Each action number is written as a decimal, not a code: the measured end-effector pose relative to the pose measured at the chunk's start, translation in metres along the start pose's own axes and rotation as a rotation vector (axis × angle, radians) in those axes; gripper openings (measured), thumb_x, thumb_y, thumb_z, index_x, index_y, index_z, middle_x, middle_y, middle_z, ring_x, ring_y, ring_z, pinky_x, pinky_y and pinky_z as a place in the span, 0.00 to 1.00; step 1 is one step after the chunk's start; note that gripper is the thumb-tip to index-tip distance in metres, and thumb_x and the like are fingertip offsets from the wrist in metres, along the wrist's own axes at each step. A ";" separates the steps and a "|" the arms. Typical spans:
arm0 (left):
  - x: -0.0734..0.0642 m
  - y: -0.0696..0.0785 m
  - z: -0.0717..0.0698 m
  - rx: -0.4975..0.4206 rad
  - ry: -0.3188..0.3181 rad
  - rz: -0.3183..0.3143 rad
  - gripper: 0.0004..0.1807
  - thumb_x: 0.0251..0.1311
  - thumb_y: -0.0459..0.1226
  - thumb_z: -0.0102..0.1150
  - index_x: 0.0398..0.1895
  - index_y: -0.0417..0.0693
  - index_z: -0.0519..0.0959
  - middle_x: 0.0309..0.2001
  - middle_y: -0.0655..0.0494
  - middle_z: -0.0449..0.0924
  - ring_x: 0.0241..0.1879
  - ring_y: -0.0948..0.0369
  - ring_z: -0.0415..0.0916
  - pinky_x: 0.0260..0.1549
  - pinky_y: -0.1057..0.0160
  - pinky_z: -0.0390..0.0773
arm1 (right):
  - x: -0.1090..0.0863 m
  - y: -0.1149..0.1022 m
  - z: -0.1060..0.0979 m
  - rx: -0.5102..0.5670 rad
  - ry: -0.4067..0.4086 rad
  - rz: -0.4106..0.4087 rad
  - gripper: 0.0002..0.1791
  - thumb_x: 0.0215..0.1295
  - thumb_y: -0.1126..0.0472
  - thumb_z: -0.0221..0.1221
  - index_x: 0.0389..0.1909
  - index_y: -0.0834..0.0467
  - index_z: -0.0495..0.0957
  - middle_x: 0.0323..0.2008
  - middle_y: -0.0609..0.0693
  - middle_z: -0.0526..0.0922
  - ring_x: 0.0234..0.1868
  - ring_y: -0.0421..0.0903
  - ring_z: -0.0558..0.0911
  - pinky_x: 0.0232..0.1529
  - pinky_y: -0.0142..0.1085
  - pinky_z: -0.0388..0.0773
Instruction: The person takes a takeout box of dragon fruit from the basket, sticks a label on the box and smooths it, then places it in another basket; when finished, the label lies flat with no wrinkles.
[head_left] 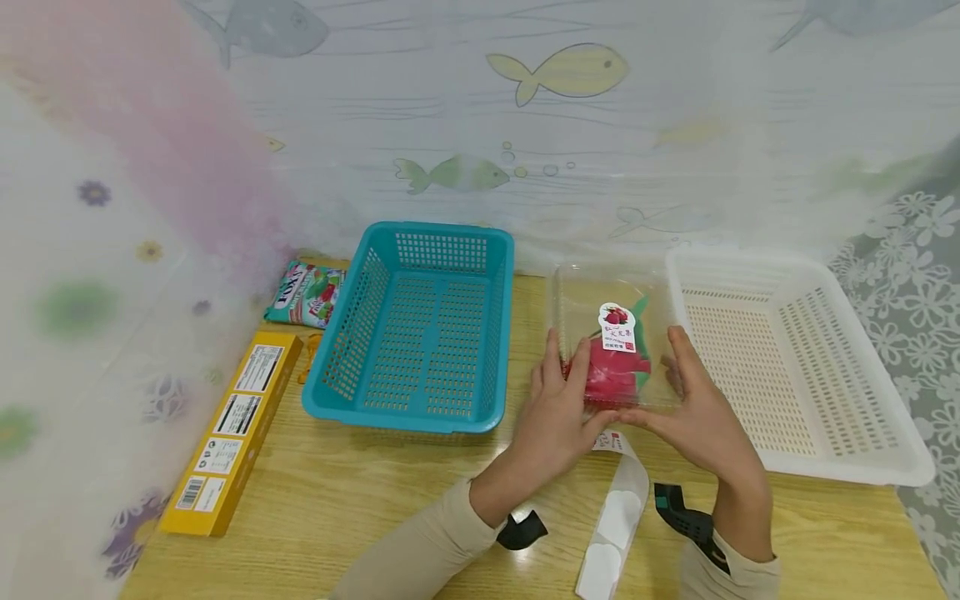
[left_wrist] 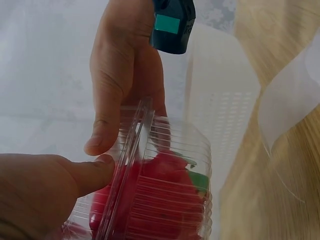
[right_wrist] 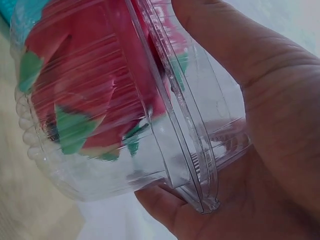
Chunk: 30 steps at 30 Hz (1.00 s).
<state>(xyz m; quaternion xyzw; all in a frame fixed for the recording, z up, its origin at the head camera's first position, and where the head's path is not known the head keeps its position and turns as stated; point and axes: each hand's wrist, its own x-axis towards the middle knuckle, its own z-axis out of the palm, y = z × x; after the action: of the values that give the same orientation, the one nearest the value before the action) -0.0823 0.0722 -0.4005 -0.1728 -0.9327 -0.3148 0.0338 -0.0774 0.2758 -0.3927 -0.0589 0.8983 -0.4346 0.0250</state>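
A clear plastic clamshell box [head_left: 573, 292] with its lid down holds a red dragon fruit [head_left: 611, 375] with green tips. On the lid sits a white sticker [head_left: 618, 333] with a fruit picture. My left hand [head_left: 551, 417] grips the box's front left, fingers over the lid and thumb at the front edge. Around the right side curls my right hand [head_left: 701, 417], its thumb meeting the left thumb at the front. The right wrist view shows that hand's thumb and fingers [right_wrist: 155, 202] on either side of the box's rim. A strip of stickers [head_left: 618, 517] lies below the hands.
A blue-green basket [head_left: 408, 423] stands left of the box and a white basket [head_left: 847, 467] right of it. At the far left are a yellow carton [head_left: 232, 433] and a green candy bag [head_left: 307, 293]. A patterned curtain [head_left: 450, 100] hangs behind the wooden table [head_left: 390, 492].
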 end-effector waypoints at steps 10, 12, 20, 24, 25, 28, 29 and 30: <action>-0.002 0.012 0.005 -0.001 -0.010 0.039 0.51 0.61 0.54 0.70 0.81 0.48 0.54 0.81 0.36 0.43 0.68 0.44 0.65 0.45 0.54 0.86 | -0.010 0.003 -0.013 -0.009 0.022 -0.011 0.71 0.55 0.56 0.77 0.83 0.46 0.30 0.83 0.53 0.34 0.75 0.77 0.57 0.60 0.75 0.65; -0.002 0.014 0.006 -0.004 -0.009 0.051 0.51 0.61 0.54 0.69 0.80 0.47 0.54 0.81 0.35 0.43 0.68 0.44 0.65 0.46 0.54 0.86 | -0.011 0.004 -0.014 -0.015 0.025 -0.017 0.70 0.56 0.57 0.76 0.83 0.47 0.30 0.83 0.53 0.34 0.75 0.77 0.57 0.60 0.75 0.65; -0.002 0.020 0.007 -0.002 -0.023 0.091 0.52 0.61 0.53 0.69 0.81 0.46 0.53 0.81 0.34 0.41 0.69 0.43 0.65 0.48 0.54 0.86 | -0.018 0.004 -0.022 -0.026 0.034 -0.001 0.71 0.55 0.57 0.77 0.83 0.50 0.29 0.83 0.55 0.33 0.74 0.78 0.57 0.59 0.73 0.65; -0.002 0.024 0.010 0.007 -0.041 0.098 0.52 0.62 0.53 0.68 0.82 0.46 0.52 0.81 0.35 0.40 0.70 0.43 0.64 0.49 0.54 0.85 | -0.021 0.006 -0.027 -0.041 0.043 0.005 0.71 0.55 0.57 0.77 0.83 0.50 0.30 0.83 0.55 0.34 0.73 0.78 0.59 0.58 0.75 0.65; -0.002 0.026 0.010 0.008 -0.046 0.098 0.52 0.62 0.53 0.68 0.82 0.46 0.52 0.81 0.35 0.39 0.70 0.43 0.64 0.49 0.54 0.85 | -0.022 0.007 -0.028 -0.040 0.044 0.004 0.71 0.55 0.57 0.77 0.83 0.50 0.30 0.83 0.55 0.34 0.73 0.78 0.59 0.58 0.75 0.65; -0.002 0.028 0.011 0.012 -0.044 0.111 0.51 0.63 0.53 0.68 0.82 0.45 0.52 0.81 0.35 0.39 0.70 0.43 0.63 0.48 0.55 0.86 | -0.023 0.008 -0.030 -0.033 0.051 -0.006 0.71 0.55 0.59 0.77 0.83 0.49 0.30 0.83 0.54 0.34 0.73 0.79 0.58 0.57 0.76 0.64; -0.002 0.029 0.011 0.013 -0.041 0.116 0.51 0.63 0.53 0.68 0.81 0.45 0.53 0.81 0.34 0.39 0.70 0.43 0.63 0.48 0.55 0.86 | -0.023 0.009 -0.031 -0.030 0.054 -0.012 0.71 0.54 0.59 0.77 0.83 0.49 0.30 0.83 0.53 0.34 0.73 0.79 0.58 0.57 0.76 0.64; -0.002 0.030 0.011 0.012 -0.037 0.122 0.51 0.63 0.53 0.68 0.81 0.45 0.53 0.81 0.34 0.39 0.70 0.43 0.63 0.47 0.55 0.86 | -0.023 0.009 -0.031 -0.022 0.056 -0.016 0.71 0.54 0.60 0.77 0.83 0.49 0.30 0.83 0.53 0.34 0.74 0.79 0.57 0.57 0.76 0.64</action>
<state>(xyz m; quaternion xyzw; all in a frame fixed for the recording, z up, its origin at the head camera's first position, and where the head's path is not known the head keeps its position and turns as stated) -0.0697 0.1003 -0.3927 -0.2350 -0.9227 -0.3035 0.0368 -0.0580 0.3085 -0.3801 -0.0541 0.9029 -0.4263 -0.0044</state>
